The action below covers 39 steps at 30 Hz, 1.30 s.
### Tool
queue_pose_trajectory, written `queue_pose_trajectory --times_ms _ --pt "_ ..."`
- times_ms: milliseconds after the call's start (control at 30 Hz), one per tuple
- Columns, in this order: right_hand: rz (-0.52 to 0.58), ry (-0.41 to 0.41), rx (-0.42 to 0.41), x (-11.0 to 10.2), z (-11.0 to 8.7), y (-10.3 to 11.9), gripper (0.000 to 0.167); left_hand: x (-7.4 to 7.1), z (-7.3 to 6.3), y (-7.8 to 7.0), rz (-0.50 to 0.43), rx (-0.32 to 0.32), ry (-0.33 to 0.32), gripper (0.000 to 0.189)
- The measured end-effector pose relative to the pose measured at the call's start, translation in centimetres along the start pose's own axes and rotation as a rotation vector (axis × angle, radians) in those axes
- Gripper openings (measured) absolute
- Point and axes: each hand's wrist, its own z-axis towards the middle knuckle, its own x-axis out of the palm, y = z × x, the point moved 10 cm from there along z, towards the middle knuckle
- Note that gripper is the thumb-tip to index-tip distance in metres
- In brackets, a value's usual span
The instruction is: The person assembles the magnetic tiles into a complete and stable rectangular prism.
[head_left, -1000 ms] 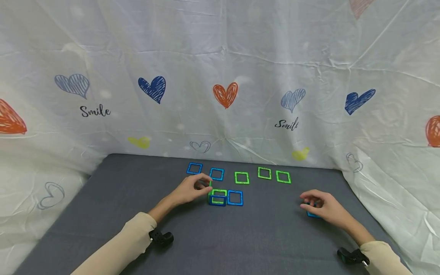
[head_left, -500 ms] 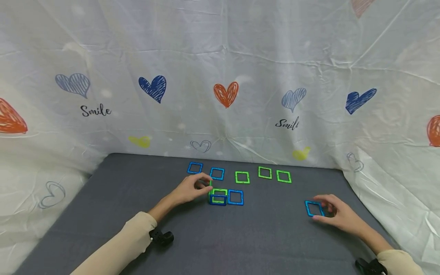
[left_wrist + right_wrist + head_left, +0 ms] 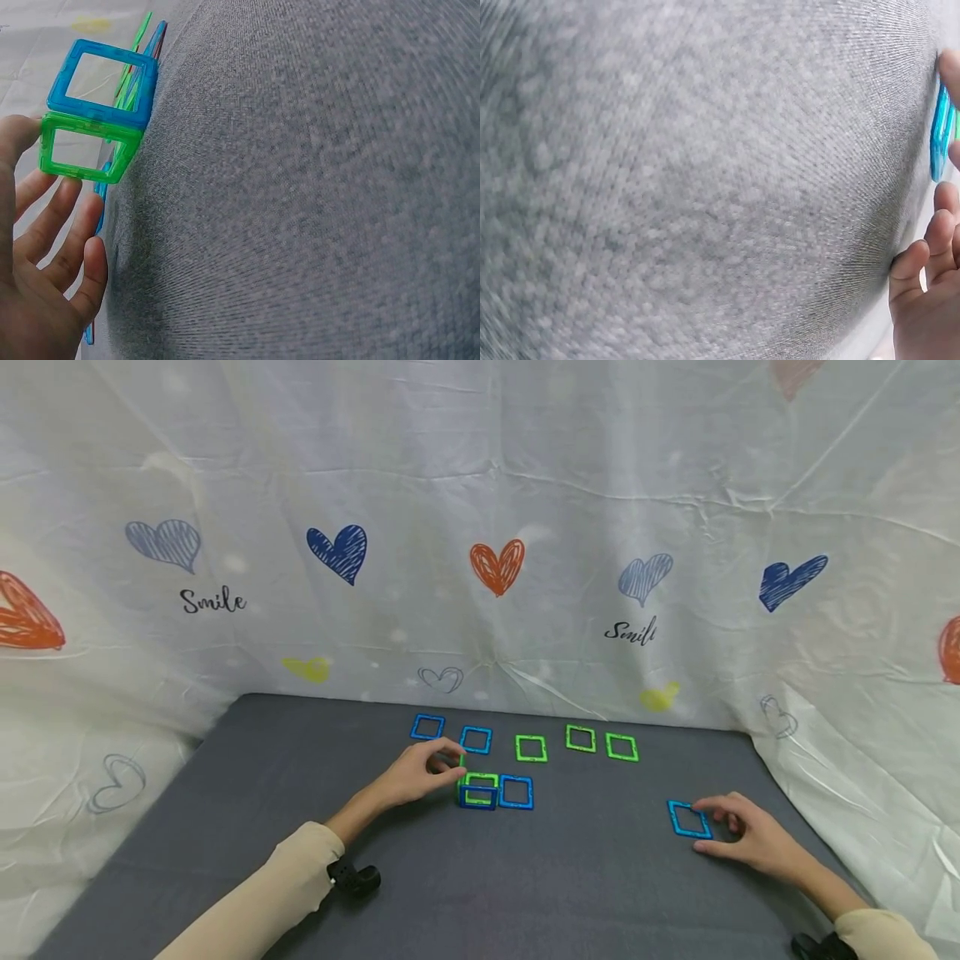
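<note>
Head view (A): Nearest the wearer, what does the right hand (image 3: 759,837) hold

(B): Its thumb and forefinger arch across the loose light-blue plastic square frame (image 3: 672,819), seemingly pinching two edges; how firmly cannot be told. The frame is over the right part of the dark-grey cloth (image 3: 585,893), inside that cloth's right edge

(A): And the left hand (image 3: 411,774)

(B): Half curled, in the left wrist view it pinches the upright green plastic square frame (image 3: 90,175) at the rim, presumably against tipping. The upright dark-blue plastic square frame (image 3: 477,807) meets this one at a corner, so each probably braces the other around the flat green plastic square frame (image 3: 482,776); a flat blue plastic square frame (image 3: 530,792) lies just to the right

(A): Where is there room to move

(B): A broad stretch of cloth separates that flat blue frame from the right hand. Farther off, two blue plastic square frames (image 3: 427,737) and three green plastic square frames (image 3: 531,737) lie flat and apart; the blue pair, close behind the left hand, narrows its room. Beyond, the cloth's far edge meets the white heart-printed curtain (image 3: 405,452)
</note>
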Motion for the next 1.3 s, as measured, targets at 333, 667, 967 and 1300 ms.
queue_pose_trajectory --times_ms 333,667,967,1300 --pt "0.092 0.005 -0.047 -0.2 -0.1 0.5 0.025 0.1 0.1 -0.2 -0.001 0.003 0.002 0.035" --pt "0.118 0.026 -0.055 -0.1 -0.1 0.6 0.024 0.2 0.0 -0.1 0.008 -0.011 0.001 0.035" --pt "0.087 -0.014 -0.084 -1.2 0.6 1.1 0.027 0.2 0.0 -0.1 0.02 -0.02 0.005 0.035" --pt "0.067 -0.031 -0.109 -2.1 2.6 2.7 0.022 0.2 0.1 -0.1 0.024 -0.009 -0.001 0.035"
